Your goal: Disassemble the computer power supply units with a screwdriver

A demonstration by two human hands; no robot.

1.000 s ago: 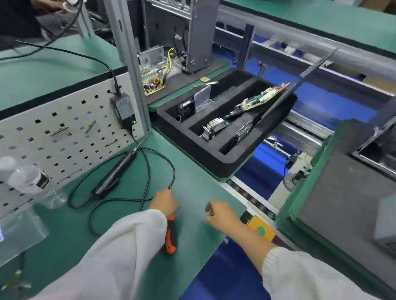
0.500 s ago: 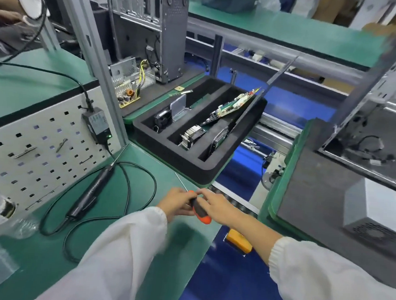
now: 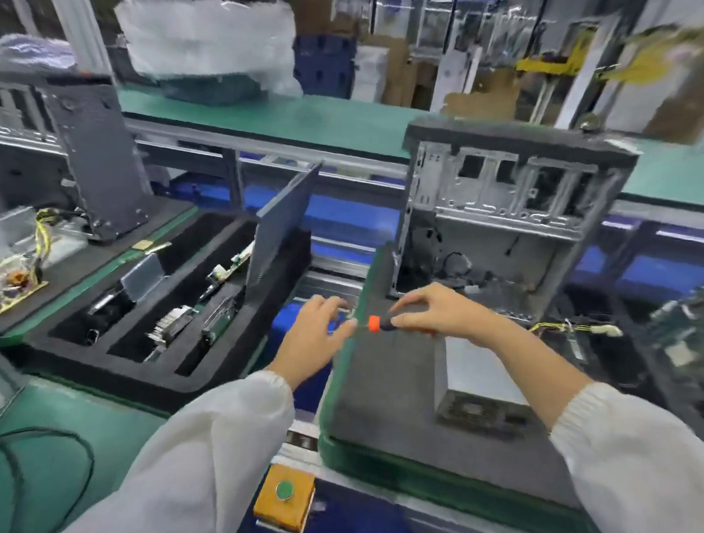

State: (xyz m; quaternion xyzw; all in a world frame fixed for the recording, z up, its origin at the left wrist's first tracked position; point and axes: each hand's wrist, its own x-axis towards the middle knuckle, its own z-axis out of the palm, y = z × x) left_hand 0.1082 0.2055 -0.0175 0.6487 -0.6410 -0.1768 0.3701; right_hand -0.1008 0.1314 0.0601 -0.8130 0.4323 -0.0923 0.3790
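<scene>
The person is wearing a white coat with long, loose sleeves. The left sleeve (image 3: 207,443) is ending in a soft gathered cuff at the wrist. The right sleeve (image 3: 634,469) is ending in a ribbed knit cuff. Both hands are wearing no gloves.

Your right hand (image 3: 442,313) reaches forward, fingers curled, pinching the screwdriver (image 3: 384,324); your left hand (image 3: 315,338) extends alongside, fingers relaxed and spread, both arms white-sleeved.
</scene>
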